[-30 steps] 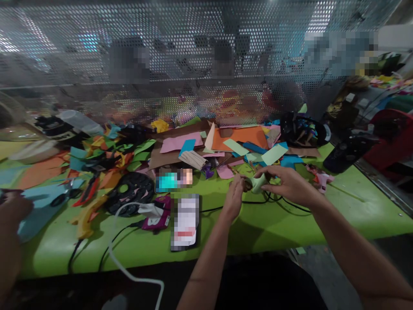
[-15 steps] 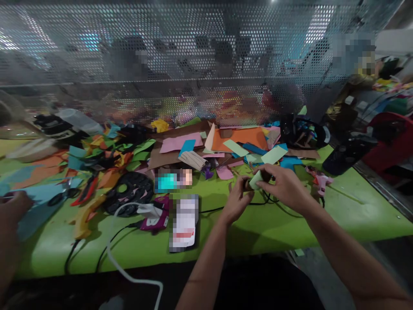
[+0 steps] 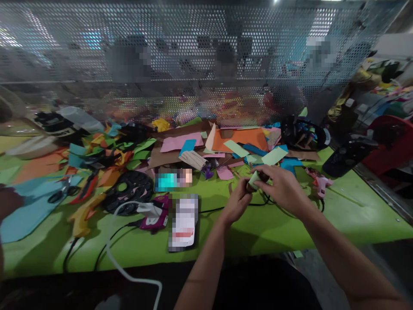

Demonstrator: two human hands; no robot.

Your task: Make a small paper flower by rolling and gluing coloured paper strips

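Note:
A small piece of pale green paper (image 3: pixel 254 180) is pinched between my two hands above the green tabletop; it looks curved or rolled. My left hand (image 3: pixel 238 201) closes on its lower left end, thumb and fingers together. From the upper right my right hand (image 3: pixel 280 186) grips the same piece, with thumb and fingertips pressed on it. A dark spot shows at the paper's left end, too small to make out. Just behind the hands lie more pale green paper strips (image 3: pixel 275 155) and a large orange sheet (image 3: pixel 240 139).
A pink glue gun (image 3: pixel 321 184) and a dark bottle (image 3: pixel 348 156) are at right. Left of my hands are phones (image 3: pixel 184 221), a purple power strip (image 3: pixel 155 218), a yellow glue gun (image 3: pixel 84 215), scissors (image 3: pixel 66 191) and another person's hand (image 3: pixel 9 201). A perforated metal screen (image 3: pixel 193 64) stands behind.
My fingers have shifted slightly around the green paper, which now looks more tightly curled. The other person's hand at far left has moved further left, off the blue sheet.

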